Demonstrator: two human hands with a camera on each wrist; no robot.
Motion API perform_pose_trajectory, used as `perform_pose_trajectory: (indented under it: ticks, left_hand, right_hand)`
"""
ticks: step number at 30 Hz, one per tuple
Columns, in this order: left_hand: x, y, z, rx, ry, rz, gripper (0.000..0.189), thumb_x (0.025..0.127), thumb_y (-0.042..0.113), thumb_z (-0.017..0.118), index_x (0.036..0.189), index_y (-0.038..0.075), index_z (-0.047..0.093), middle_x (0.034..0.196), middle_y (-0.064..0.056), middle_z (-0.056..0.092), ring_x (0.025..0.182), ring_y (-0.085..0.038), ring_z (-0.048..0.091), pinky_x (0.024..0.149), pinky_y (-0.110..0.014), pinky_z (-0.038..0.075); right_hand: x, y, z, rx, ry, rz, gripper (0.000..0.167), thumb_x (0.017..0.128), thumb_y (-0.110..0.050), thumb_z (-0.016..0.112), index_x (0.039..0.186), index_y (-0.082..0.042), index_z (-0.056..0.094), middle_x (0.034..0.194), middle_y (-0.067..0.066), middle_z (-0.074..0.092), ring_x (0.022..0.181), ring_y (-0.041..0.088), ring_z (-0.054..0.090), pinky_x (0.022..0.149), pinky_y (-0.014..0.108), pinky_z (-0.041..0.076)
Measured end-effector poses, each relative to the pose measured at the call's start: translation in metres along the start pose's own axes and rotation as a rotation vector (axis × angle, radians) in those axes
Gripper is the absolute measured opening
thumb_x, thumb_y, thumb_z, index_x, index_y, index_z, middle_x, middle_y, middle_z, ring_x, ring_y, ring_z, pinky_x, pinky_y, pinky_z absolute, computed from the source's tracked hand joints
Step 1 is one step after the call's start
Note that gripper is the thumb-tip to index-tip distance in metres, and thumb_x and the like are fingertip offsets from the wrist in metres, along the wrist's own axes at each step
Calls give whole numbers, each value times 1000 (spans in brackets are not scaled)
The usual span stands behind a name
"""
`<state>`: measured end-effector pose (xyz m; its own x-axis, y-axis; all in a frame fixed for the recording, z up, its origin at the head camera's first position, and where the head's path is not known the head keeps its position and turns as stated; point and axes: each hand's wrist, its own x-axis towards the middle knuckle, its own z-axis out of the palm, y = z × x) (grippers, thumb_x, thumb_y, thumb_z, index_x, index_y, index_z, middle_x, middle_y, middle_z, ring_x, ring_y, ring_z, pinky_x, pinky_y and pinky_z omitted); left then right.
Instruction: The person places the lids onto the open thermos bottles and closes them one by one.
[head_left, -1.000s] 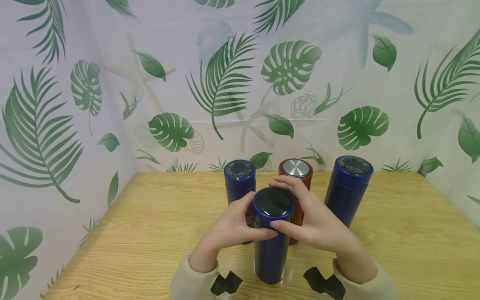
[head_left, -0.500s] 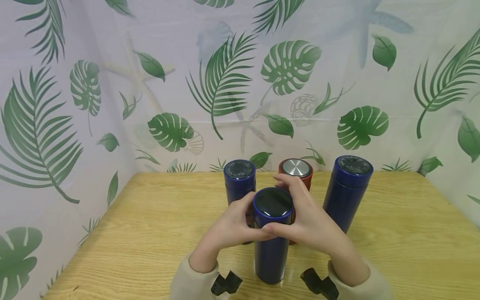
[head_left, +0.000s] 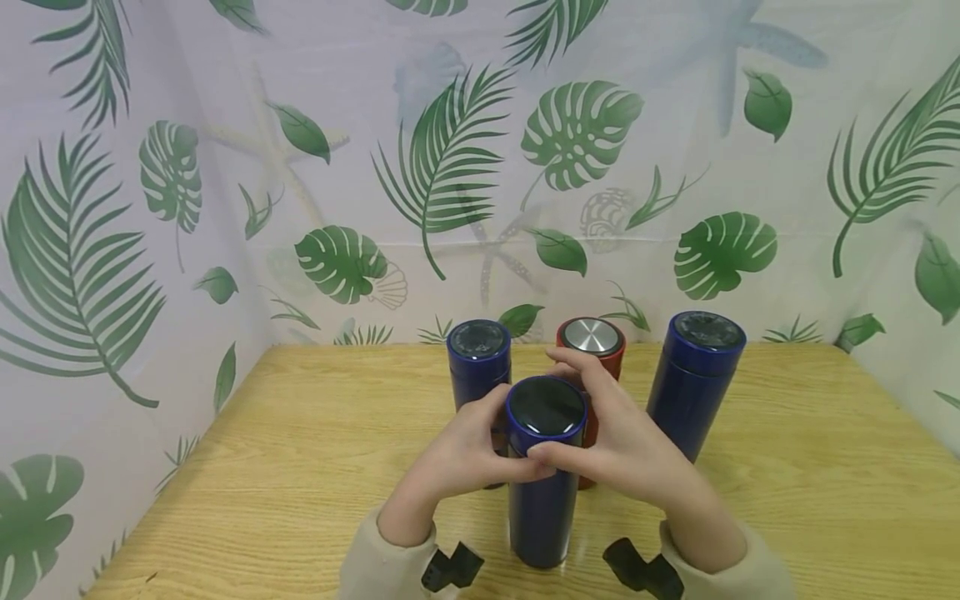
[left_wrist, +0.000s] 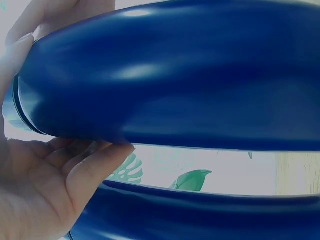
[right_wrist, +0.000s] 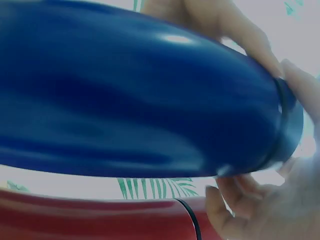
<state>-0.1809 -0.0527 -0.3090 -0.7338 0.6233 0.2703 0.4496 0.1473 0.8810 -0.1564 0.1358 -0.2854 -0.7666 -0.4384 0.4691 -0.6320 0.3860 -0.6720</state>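
Nearest me on the table stands a blue thermos bottle (head_left: pixel 540 521) with a glossy black-topped lid (head_left: pixel 546 407). My left hand (head_left: pixel 461 446) holds its upper part from the left, thumb across the front just under the lid. From the right, my right hand (head_left: pixel 630 450) grips round the lid, its thumb on the near side and fingers behind. In the right wrist view, the thumb and fingers of the right hand (right_wrist: pixel 270 210) lie around the seam between lid and body (right_wrist: pixel 150 100). The left wrist view shows the left hand (left_wrist: pixel 40 185) against the bottle's neck end.
Close behind stand another blue thermos (head_left: pixel 474 375) at left and a red thermos (head_left: pixel 613 360) with a silver top, partly hidden by my hands. A third blue thermos (head_left: pixel 693 392) stands to the right. A leaf-patterned cloth (head_left: pixel 480 192) hangs behind the wooden table (head_left: pixel 300 467).
My right hand first shifted slightly left round the lid, its thumb meeting the left thumb, then moved back a little to the right. My left hand and the bottles stay in place.
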Motion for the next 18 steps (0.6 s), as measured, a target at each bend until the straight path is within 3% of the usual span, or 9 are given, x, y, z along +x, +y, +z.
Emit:
perform_pose_trajectory:
  ticks: [4,7,13,18]
  left_hand:
    - [0,0,0,18,7,14,53,73,8,71,118,3,44,103,-10,59,89,-9,58,72,-28,50]
    - [0,1,-1,15,7,10,55,73,7,71,120,3,43,104,-11,59,89,-9,57,72,-28,50]
    - [0,1,0,-24,-16,0,55,74,6,71,121,3,42,106,-11,58,91,-10,57,73,-27,49]
    - [0,-1,1,-55,-20,-5,57,73,4,71,121,3,41,107,-12,57,93,-11,57,74,-27,49]
  right_hand:
    - [2,-1,6,-97,69,53,82,64,-28,80,130,-11,34,108,7,43,98,19,43,78,40,42]
    - [2,0,7,-121,51,42,81,66,-28,78,131,-11,33,113,8,41,101,20,43,79,41,42]
    - [-1,3,-1,20,-81,-10,71,81,-19,65,135,-16,20,133,12,34,119,28,37,91,52,33]
    - [-2,2,-6,94,-117,-73,68,84,-8,59,136,-16,17,135,9,33,119,23,39,91,52,31]
